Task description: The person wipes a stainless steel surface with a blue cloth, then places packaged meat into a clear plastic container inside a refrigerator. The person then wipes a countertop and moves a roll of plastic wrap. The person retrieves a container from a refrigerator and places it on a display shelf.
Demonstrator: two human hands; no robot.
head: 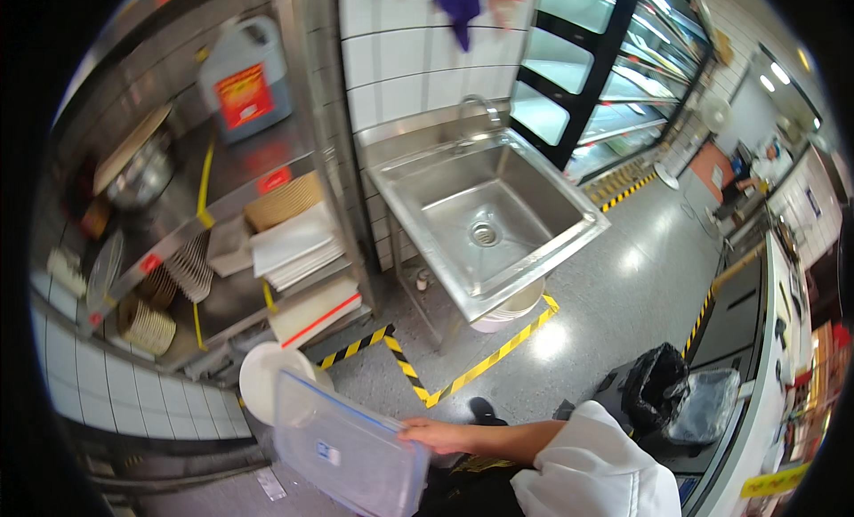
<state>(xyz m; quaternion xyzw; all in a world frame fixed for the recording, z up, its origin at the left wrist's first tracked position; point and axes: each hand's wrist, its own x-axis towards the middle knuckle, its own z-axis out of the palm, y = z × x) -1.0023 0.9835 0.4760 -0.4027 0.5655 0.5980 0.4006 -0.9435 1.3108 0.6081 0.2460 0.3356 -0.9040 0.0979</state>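
My right hand (pixel 432 435), at the end of a white sleeve, grips the edge of a clear rectangular plastic container (pixel 353 443). A blue line runs along the container's upper edge, and a small label sits on its side. It is held tilted, partly in front of a white bucket (pixel 270 377) on the floor; I cannot tell whether the two touch. My left hand is out of view. Ahead stands a stainless steel sink (pixel 460 250), its basin holding nothing I can see, with a curved faucet (pixel 479 106) at the back.
On the left, a steel shelf (pixel 267 186) carries a large plastic jug (pixel 247 83), a metal bowl (pixel 140 173) and stacked trays (pixel 300 243). Striped tape (pixel 490 360) marks the floor. A bin with a black bag (pixel 657 390) stands right. Farther back, a person (pixel 767 163) is near a counter.
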